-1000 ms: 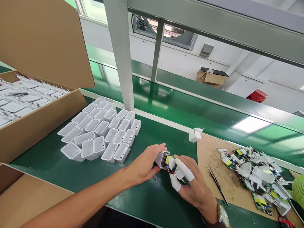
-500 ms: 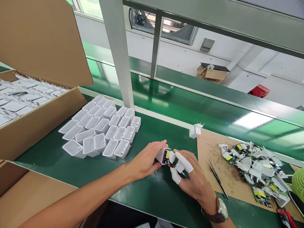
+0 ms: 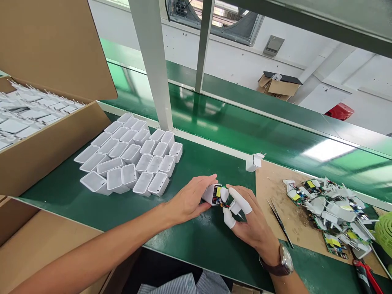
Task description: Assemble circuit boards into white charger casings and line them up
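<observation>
Lying at near right: red-handled pliers (image 3: 359, 264). Watch (image 3: 286, 260) on the right wrist; right hand (image 3: 252, 216), two digits in white covers (image 3: 229, 218), clamped on a circuit board (image 3: 218, 192), a white plug piece (image 3: 235, 207) at its fingertips. Left hand (image 3: 193, 197) curled tight round a white housing (image 3: 208, 195) over the green bench (image 3: 190, 245), the board's yellow-taped part at its mouth (how deep it sits, cannot tell). Tweezers (image 3: 286, 236) on a brown sheet (image 3: 269, 181); heap of boards (image 3: 333, 212) to their right. Off left, other housings (image 3: 131, 154) in rough rows, mouths up; beside them a carton (image 3: 58, 149) of pronged white pieces (image 3: 33, 111). Farther, one pronged unit (image 3: 253, 163) near the sheet's back corner. Beyond the bench, cardboard box (image 3: 283, 87), fan (image 3: 239, 35).
</observation>
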{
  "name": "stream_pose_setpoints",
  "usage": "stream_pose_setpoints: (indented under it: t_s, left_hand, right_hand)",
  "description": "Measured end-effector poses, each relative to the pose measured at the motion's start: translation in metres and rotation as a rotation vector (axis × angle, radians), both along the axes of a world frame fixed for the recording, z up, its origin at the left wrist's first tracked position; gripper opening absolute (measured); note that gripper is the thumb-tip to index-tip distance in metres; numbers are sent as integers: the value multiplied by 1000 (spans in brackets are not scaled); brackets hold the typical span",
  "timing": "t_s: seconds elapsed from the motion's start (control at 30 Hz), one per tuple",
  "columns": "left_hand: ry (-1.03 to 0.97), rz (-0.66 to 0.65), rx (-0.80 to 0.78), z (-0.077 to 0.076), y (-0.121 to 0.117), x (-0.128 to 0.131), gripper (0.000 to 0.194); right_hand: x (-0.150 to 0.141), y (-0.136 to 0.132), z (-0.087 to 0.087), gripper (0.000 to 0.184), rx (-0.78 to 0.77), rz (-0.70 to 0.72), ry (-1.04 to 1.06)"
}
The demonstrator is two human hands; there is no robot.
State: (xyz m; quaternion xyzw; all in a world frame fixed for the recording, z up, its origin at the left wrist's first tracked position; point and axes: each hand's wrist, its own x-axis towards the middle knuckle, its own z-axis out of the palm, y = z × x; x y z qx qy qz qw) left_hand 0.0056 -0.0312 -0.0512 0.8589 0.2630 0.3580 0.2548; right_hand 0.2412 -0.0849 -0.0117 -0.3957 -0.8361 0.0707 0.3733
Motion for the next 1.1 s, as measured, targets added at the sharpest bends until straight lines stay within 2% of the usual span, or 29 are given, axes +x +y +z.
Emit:
stream_pose_setpoints:
  t_s: [0.23, 0.47, 0.6, 0.7, 0.9, 1.0, 1.1]
  left_hand:
    - [-3, -4, -8, 2, 0, 0, 87]
    - [8, -18, -2, 3, 0, 0, 84]
    - [17, -85, -164, 4, -2, 0, 88]
    - [-1, -89, -279, 7, -3, -1, 80]
    - [-84, 17, -446, 17, -4, -5, 62]
    - [-66, -8, -519, 19, -5, -6, 72]
    - [-107, -20, -485, 18, -5, -8, 86]
  right_hand:
    - [0, 0, 3, 72, 33, -4, -40]
    - [-1, 2, -2, 69, -50, 36, -39]
    - [6, 2, -4, 57, -167, 77, 23]
    - [8, 5, -9, 42, -257, 63, 83]
    - [-4, 14, -27, 45, -166, 88, -19]
    - [-12, 18, -34, 41, -122, 80, -49]
    - [-17, 21, -34, 39, -72, 54, -37]
